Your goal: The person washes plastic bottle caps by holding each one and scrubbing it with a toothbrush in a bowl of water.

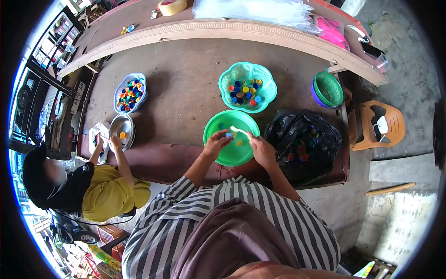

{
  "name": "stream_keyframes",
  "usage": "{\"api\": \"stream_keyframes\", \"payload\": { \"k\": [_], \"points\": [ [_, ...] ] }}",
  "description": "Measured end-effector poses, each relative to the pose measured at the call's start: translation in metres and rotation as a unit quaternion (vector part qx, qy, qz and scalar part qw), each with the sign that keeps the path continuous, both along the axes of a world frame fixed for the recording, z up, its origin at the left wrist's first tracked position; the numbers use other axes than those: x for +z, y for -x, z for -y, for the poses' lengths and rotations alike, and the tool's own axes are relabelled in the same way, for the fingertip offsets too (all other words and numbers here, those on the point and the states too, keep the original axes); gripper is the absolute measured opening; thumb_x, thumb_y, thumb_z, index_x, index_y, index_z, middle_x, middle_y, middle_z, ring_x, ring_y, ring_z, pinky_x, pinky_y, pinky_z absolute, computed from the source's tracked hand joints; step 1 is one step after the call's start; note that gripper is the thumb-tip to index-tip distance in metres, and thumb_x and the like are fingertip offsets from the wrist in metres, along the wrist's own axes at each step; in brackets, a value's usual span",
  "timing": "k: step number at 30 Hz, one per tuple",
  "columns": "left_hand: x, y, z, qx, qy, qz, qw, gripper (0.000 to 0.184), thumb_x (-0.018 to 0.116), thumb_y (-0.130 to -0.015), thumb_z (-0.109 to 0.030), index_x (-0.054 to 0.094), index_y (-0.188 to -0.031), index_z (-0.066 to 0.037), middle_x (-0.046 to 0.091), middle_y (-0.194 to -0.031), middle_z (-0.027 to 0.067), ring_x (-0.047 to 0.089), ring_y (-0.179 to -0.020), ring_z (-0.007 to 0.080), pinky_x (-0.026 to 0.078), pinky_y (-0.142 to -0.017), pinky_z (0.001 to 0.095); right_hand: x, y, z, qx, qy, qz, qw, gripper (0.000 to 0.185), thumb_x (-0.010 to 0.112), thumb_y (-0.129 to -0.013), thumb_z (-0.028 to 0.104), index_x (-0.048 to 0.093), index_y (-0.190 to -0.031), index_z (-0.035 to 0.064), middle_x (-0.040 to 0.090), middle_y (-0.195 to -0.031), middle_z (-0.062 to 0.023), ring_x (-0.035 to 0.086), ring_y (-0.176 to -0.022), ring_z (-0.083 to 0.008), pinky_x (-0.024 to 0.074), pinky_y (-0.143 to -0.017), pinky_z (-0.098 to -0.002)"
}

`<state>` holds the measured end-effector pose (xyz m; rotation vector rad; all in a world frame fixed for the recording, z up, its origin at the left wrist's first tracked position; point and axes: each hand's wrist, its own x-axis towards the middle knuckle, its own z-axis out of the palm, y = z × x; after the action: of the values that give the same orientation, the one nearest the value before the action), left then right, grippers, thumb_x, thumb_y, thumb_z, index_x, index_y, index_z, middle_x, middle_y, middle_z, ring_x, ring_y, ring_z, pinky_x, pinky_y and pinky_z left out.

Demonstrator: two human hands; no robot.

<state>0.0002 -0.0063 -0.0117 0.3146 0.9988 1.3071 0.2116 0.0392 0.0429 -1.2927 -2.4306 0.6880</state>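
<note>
The work looks to be partway: one cap is in hand, a few lie in the green basin (237, 157), and many more are in the black bag (284, 122) and the turquoise bowl (268, 95); which ones are finished, I cannot tell. The blue cap (228, 135) is small and round, pinched by the left hand (217, 143) above the basin. The right hand (261, 149) grips a white stick (240, 131) near it.

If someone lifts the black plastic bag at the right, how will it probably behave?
The black plastic bag is probably floppy, since its film is crumpled. Its mouth gapes, so the caps inside may spill if it tips.
</note>
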Motion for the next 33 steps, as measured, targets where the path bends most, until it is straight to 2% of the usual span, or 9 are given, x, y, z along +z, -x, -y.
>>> {"api": "stream_keyframes", "payload": {
  "k": [2,5,12,14,18,20,24,28,33],
  "points": [
    [-0.002,0.001,-0.001,0.008,-0.029,-0.002,1.0,0.023,0.055,-0.087,0.001,0.056,-0.11,0.001,0.059,-0.103,0.0101,0.06,-0.095,0.0206,0.05,-0.089,0.0295,0.003,0.003,-0.001,0.041,-0.001,-0.048,0.998,0.04,0.052,-0.087,0.015,0.052,-0.126,0.0207,0.057,-0.084,-0.0122,0.061,-0.074,-0.0306,0.0476,-0.061,-0.04],
    [0.001,0.003,-0.002,-0.005,-0.017,-0.014,1.0,0.023,0.055,-0.087,0.0,0.056,-0.11,0.001,0.059,-0.104,0.0095,0.059,-0.096,0.0204,0.05,-0.09,0.0293,-0.002,0.0,-0.003,-0.027,-0.008,0.04,0.999,0.04,0.052,-0.087,0.014,0.053,-0.126,0.0201,0.057,-0.084,-0.0126,0.061,-0.076,-0.0305,0.0476,-0.062,-0.0398],
    [-0.01,0.0,-0.003,0.011,-0.009,0.0,1.0,0.022,0.056,-0.088,-0.003,0.054,-0.11,0.002,0.058,-0.106,0.0103,0.059,-0.098,0.0187,0.05,-0.088,0.0276,0.001,0.001,0.001,0.03,0.008,0.002,1.0,0.04,0.053,-0.087,0.015,0.052,-0.127,0.0177,0.058,-0.086,-0.013,0.061,-0.075,-0.0319,0.0476,-0.063,-0.0418],
    [-0.01,-0.002,-0.004,0.009,-0.006,-0.014,1.0,0.023,0.057,-0.088,-0.004,0.053,-0.11,0.001,0.058,-0.106,0.0106,0.058,-0.099,0.0181,0.049,-0.088,0.0275,-0.002,-0.001,-0.004,-0.049,-0.005,0.034,0.998,0.043,0.054,-0.087,0.016,0.049,-0.129,0.0198,0.058,-0.086,-0.0124,0.06,-0.079,-0.031,0.0476,-0.066,-0.0403],
    [-0.015,-0.003,-0.001,-0.009,-0.015,-0.03,0.999,0.025,0.057,-0.09,-0.012,0.05,-0.111,0.0,0.058,-0.108,0.0121,0.058,-0.1,0.0181,0.048,-0.089,0.0287,-0.009,-0.003,0.001,-0.025,0.012,-0.006,1.0,0.045,0.054,-0.087,0.015,0.047,-0.131,0.0152,0.059,-0.088,-0.0152,0.061,-0.078,-0.0304,0.0478,-0.065,-0.0393],
    [-0.009,-0.005,-0.001,-0.005,-0.018,0.017,1.0,0.025,0.056,-0.091,-0.015,0.049,-0.111,-0.001,0.058,-0.109,0.0126,0.058,-0.101,0.0188,0.048,-0.09,0.0298,-0.007,0.0,0.009,-0.046,0.151,-0.094,0.983,0.044,0.053,-0.089,0.017,0.045,-0.132,0.0114,0.059,-0.092,-0.0161,0.061,-0.077,-0.0328,0.0473,-0.066,-0.042],
    [0.001,-0.013,0.003,0.014,-0.038,0.098,0.994,0.021,0.051,-0.094,-0.02,0.046,-0.107,-0.005,0.059,-0.108,0.0128,0.06,-0.101,0.0227,0.05,-0.087,0.0323,-0.01,0.008,0.035,0.021,0.066,-0.117,0.991,0.049,0.055,-0.087,0.012,0.041,-0.134,0.0075,0.058,-0.093,-0.0207,0.058,-0.085,-0.0362,0.0457,-0.073,-0.0421],
    [0.003,-0.018,0.006,0.016,-0.04,0.09,0.995,0.02,0.05,-0.095,-0.02,0.045,-0.109,-0.007,0.059,-0.108,0.0125,0.06,-0.102,0.0236,0.05,-0.088,0.0345,-0.007,0.004,0.037,-0.059,0.049,-0.041,0.996,0.049,0.053,-0.088,0.013,0.039,-0.135,0.0078,0.057,-0.093,-0.0206,0.057,-0.087,-0.0371,0.0448,-0.074,-0.0435],
    [-0.001,-0.019,0.014,0.022,-0.054,0.077,0.995,0.02,0.05,-0.095,-0.022,0.044,-0.107,-0.008,0.059,-0.108,0.013,0.059,-0.102,0.0242,0.05,-0.088,0.0354,0.0,-0.002,0.043,0.01,0.054,-0.047,0.997,0.047,0.051,-0.089,0.014,0.04,-0.134,0.0081,0.058,-0.095,-0.0205,0.058,-0.087,-0.0375,0.0457,-0.073,-0.0434]
  ]
}}
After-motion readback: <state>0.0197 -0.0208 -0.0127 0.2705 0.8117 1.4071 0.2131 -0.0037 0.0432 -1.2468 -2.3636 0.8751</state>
